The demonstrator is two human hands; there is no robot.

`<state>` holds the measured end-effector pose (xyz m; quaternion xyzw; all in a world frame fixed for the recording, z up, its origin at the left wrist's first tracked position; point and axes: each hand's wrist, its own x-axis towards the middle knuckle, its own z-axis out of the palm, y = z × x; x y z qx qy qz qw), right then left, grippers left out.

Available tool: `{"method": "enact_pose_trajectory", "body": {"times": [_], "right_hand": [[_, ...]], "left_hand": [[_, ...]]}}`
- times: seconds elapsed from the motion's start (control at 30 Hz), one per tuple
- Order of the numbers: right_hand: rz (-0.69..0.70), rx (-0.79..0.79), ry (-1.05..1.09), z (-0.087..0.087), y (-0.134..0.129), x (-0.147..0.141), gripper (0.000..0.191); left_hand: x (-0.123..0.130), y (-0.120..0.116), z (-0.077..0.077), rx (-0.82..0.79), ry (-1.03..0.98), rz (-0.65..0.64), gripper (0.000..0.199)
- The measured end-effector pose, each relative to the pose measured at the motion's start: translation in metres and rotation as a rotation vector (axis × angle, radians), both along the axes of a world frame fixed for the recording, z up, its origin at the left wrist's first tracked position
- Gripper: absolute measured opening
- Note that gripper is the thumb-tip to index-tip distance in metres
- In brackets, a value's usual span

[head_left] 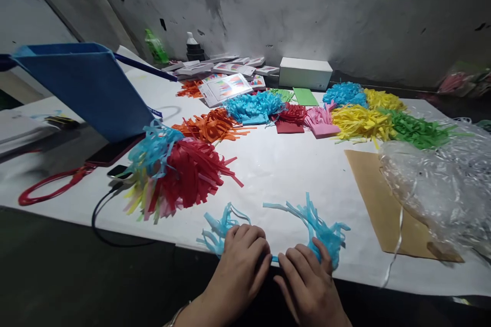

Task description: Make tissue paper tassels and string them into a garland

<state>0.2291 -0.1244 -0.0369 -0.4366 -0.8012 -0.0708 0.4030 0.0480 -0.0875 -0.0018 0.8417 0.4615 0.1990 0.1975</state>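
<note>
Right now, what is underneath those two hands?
Blue fringed paper: fringes spread beyond the left hand and the right hand, and a narrow strip shows between them. Whatever else they cover cannot be seen.

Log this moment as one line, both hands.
left hand: on blue tissue tassel | right hand: same tassel, other side | beyond left hand: red tissue fringe

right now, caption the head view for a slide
Left hand and right hand hold a blue tassel at a table, colorful tassels beyond.

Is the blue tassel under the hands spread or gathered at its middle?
Gathered: only a thin strip of tassel shows between left hand and right hand, with fringe fanning beyond both.
</note>
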Motion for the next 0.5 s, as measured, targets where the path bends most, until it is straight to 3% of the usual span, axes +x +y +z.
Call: {"method": "enact_pose_trajectory", "body": {"times": [0.1, 0.2, 0.27, 0.4, 0.5], "right_hand": [[0.026, 0.055, -0.05, 0.005, -0.006, 0.009, 0.029], [0.096, 0.075, -0.147, 0.016, -0.018, 0.024, 0.028], [0.108, 0.117, -0.18, 0.025, -0.027, 0.032, 0.029], [0.06, 0.205, -0.104, 0.045, -0.038, 0.037, 0.028], [0.003, 0.203, 0.073, 0.054, -0.043, 0.036, 0.018]], "left_hand": [[-0.003, -0.012, 0.003, -0.038, -0.038, -0.017, 0.017], [-0.008, -0.023, 0.015, -0.2, -0.14, -0.094, 0.018], [-0.008, -0.027, 0.026, -0.412, -0.261, -0.146, 0.021], [0.006, -0.027, 0.037, -0.998, -0.573, -0.157, 0.03], [0.026, -0.03, 0.033, -1.218, -0.755, -0.154, 0.041]]}}
